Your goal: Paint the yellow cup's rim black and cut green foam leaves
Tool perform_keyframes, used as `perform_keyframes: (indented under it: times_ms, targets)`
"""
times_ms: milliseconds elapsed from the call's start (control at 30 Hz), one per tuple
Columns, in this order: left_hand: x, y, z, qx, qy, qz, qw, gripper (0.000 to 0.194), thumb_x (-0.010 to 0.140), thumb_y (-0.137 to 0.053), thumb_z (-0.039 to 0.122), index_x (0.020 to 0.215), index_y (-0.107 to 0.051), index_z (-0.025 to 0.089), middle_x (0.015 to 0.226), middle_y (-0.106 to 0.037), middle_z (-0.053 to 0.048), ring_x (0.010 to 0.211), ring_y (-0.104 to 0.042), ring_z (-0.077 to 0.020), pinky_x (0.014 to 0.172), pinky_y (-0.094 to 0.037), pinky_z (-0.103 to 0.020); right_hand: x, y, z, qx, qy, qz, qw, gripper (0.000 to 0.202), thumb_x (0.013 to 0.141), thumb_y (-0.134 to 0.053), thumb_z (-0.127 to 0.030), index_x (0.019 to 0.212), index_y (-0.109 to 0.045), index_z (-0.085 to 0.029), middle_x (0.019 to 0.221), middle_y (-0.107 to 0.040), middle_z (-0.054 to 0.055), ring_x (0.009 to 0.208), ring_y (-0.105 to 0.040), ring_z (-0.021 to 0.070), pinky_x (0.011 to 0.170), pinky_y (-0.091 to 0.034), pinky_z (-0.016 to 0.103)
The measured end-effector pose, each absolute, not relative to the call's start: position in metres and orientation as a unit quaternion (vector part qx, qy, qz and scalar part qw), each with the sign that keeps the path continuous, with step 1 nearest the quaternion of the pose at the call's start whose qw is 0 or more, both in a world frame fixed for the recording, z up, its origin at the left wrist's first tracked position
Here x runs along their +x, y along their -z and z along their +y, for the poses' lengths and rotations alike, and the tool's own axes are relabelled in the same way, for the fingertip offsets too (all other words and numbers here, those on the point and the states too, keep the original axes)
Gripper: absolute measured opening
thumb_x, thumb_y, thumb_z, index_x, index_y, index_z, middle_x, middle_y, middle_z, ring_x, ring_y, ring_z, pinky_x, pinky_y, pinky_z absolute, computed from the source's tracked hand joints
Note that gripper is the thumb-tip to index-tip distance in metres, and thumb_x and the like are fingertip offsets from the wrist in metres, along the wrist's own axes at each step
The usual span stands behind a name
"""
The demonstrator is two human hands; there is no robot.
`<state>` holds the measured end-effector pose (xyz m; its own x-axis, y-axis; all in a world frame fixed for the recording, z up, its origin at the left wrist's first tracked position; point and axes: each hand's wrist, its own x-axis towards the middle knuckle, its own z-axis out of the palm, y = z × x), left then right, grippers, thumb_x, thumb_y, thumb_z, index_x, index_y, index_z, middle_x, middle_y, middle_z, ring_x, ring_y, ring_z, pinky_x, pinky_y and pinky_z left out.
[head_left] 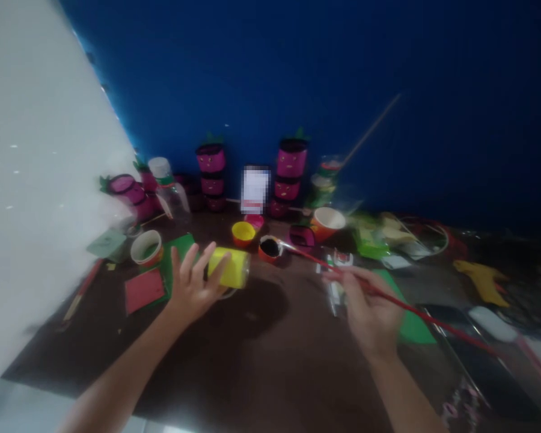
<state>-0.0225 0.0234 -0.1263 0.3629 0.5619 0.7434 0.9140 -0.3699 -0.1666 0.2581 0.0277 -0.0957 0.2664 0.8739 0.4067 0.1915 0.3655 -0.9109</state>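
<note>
My left hand (196,282) holds a yellow cylinder (233,268) on its side, with some fingers spread and one lying across it. The cylinder looks like a painted or paper-covered cup; a shadow falls on the table below it. Between the fingers of my right hand (372,307) is a long, thin paintbrush (311,257) with a red handle. Its tip points left, at the rim of a small cup of black paint (269,248); blur hides whether they touch. Behind stand a small yellow paint cup (243,233) and a pink one (254,221).
Magenta stacked cups with drawn faces (291,162) line the blue wall, beside a phone (255,187). A clear bottle (174,195), a paper cup (146,248) and a red paper square (144,290) are left. Right are an orange-white cup (328,222), green paper (412,322) and a dark tablet-like slab (473,343).
</note>
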Motion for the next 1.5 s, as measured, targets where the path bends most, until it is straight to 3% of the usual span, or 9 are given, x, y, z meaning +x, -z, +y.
perform_keyframes:
  times_ms: [200,433,667,800,933,1067,1333,1500]
  targets:
    - [-0.035,0.119,0.038,-0.772,0.327,-0.446,0.314,0.066,0.072,-0.067,0.039,0.131,-0.043,0.027,0.13,-0.047,-0.012,0.135,-0.019,-0.033,0.108,-0.018,-0.06,0.255,0.102,0.061,-0.55,-0.104,-0.691,0.458,0.015,0.083,-0.052,-0.03,0.077,-0.06,-0.019,0.066,-0.069,0.003,0.065,-0.067,0.02,0.062,-0.054,0.032]
    - [-0.02,0.083,0.075,-0.779,0.323,-0.465,0.271,0.062,0.075,-0.063,0.042,0.131,-0.04,0.027,0.136,-0.041,-0.01,0.134,-0.02,-0.0367,0.105,-0.012,-0.065,0.25,0.111,0.084,-0.515,-0.027,-0.733,0.444,0.013,0.083,-0.05,-0.026,0.077,-0.059,-0.02,0.066,-0.067,0.002,0.061,-0.064,0.0179,0.059,-0.051,0.028]
    - [-0.006,0.075,0.09,-0.801,0.3,-0.456,0.244,0.057,0.076,-0.061,0.033,0.13,-0.041,0.025,0.134,-0.042,-0.011,0.134,-0.019,-0.0352,0.107,-0.013,-0.063,0.254,0.118,0.094,-0.508,-0.013,-0.744,0.434,0.012,0.082,-0.05,-0.025,0.076,-0.06,-0.021,0.07,-0.068,0.003,0.065,-0.064,0.0194,0.065,-0.052,0.031]
    - [-0.012,0.077,0.095,-0.816,0.28,-0.448,0.235,0.056,0.076,-0.06,0.03,0.129,-0.041,0.025,0.136,-0.04,-0.01,0.135,-0.017,-0.0343,0.107,-0.012,-0.062,0.261,0.109,0.093,-0.514,-0.072,-0.712,0.473,0.012,0.082,-0.052,-0.027,0.076,-0.06,-0.02,0.067,-0.066,0.002,0.062,-0.063,0.0191,0.062,-0.052,0.032]
    - [-0.018,0.077,0.102,-0.836,0.253,-0.43,0.227,0.058,0.075,-0.06,0.028,0.129,-0.04,0.024,0.139,-0.037,-0.011,0.136,-0.015,-0.0334,0.107,-0.01,-0.062,0.277,0.082,0.096,-0.473,-0.23,-0.644,0.556,0.014,0.083,-0.054,-0.033,0.08,-0.057,-0.021,0.069,-0.065,0.002,0.058,-0.064,0.0176,0.057,-0.054,0.031]
    - [-0.018,0.077,0.105,-0.867,0.226,-0.383,0.225,0.058,0.071,-0.063,0.027,0.126,-0.042,0.021,0.14,-0.036,-0.011,0.136,-0.013,-0.0327,0.108,-0.009,-0.061,0.291,0.055,0.101,-0.411,-0.329,-0.624,0.578,0.018,0.084,-0.053,-0.04,0.083,-0.057,-0.022,0.072,-0.064,0.003,0.061,-0.063,0.0173,0.058,-0.054,0.032]
    - [-0.005,0.071,0.096,-0.902,0.204,-0.335,0.179,0.062,0.064,-0.068,0.028,0.12,-0.047,0.015,0.142,-0.03,-0.016,0.136,-0.011,-0.0365,0.108,-0.007,-0.061,0.283,0.056,0.102,-0.374,-0.378,-0.644,0.55,0.02,0.088,-0.045,-0.041,0.081,-0.051,-0.023,0.068,-0.063,0.003,0.055,-0.059,0.0173,0.046,-0.048,0.03]
    - [0.003,0.067,0.088,-0.91,0.226,-0.312,0.154,0.059,0.063,-0.068,0.029,0.118,-0.05,0.014,0.142,-0.03,-0.015,0.136,-0.01,-0.0374,0.109,-0.007,-0.06,0.276,0.054,0.102,-0.342,-0.451,-0.59,0.576,0.023,0.083,-0.054,-0.045,0.076,-0.052,-0.022,0.065,-0.057,0.0,0.052,-0.054,0.0135,0.047,-0.047,0.027]
